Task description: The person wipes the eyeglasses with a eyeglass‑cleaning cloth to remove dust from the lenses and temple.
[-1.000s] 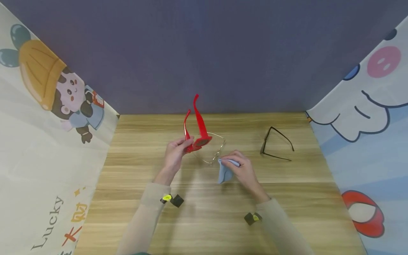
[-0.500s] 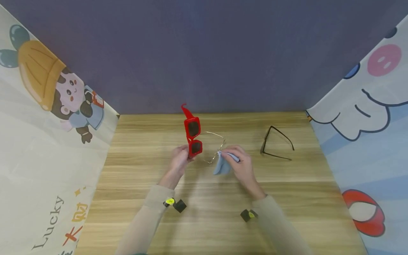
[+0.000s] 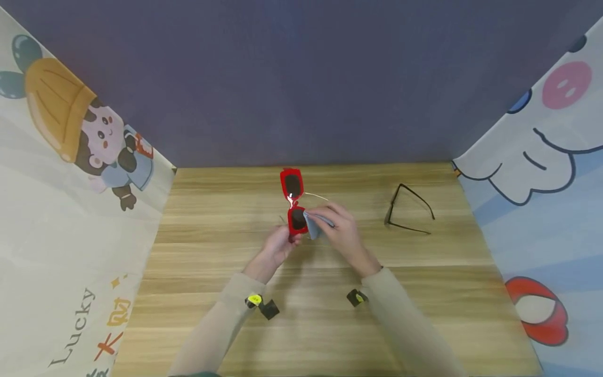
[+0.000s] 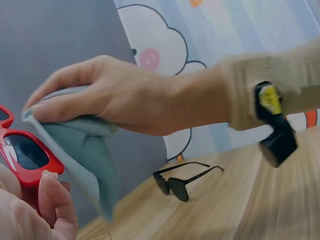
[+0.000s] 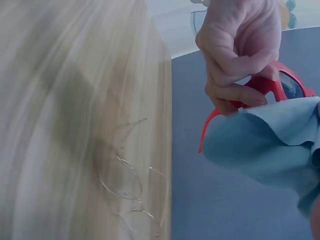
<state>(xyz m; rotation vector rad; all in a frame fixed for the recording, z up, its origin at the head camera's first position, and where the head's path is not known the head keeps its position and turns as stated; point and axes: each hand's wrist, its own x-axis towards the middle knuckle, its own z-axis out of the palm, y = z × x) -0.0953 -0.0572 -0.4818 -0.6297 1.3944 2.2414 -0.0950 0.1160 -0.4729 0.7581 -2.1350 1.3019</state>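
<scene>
Red-framed sunglasses [image 3: 292, 201] with dark lenses are raised above the table, lenses turned toward the head camera. My left hand [image 3: 277, 246] grips them at the lower end of the frame. In the right wrist view its fingers curl round the red frame [image 5: 280, 90]. My right hand [image 3: 343, 230] pinches a folded light-blue cloth [image 3: 313, 228], whose upper corner is at the lower lens in the head view. The left wrist view has the cloth [image 4: 85, 150] hanging below the fingertips, close beside the lens [image 4: 26, 151]; contact cannot be made out.
Thin wire-framed glasses [image 5: 120, 175] lie on the wooden table [image 3: 212, 251] beneath the hands, mostly covered in the head view. Black-framed sunglasses [image 3: 389, 214] lie at the right with temples unfolded. A grey-blue panel [image 3: 301, 84] stands along the back, printed panels at both sides.
The red sunglasses have turned from temples up to lenses facing the head camera. My left hand has shifted slightly right, and my right hand has brought the cloth left and up to the lower lens.
</scene>
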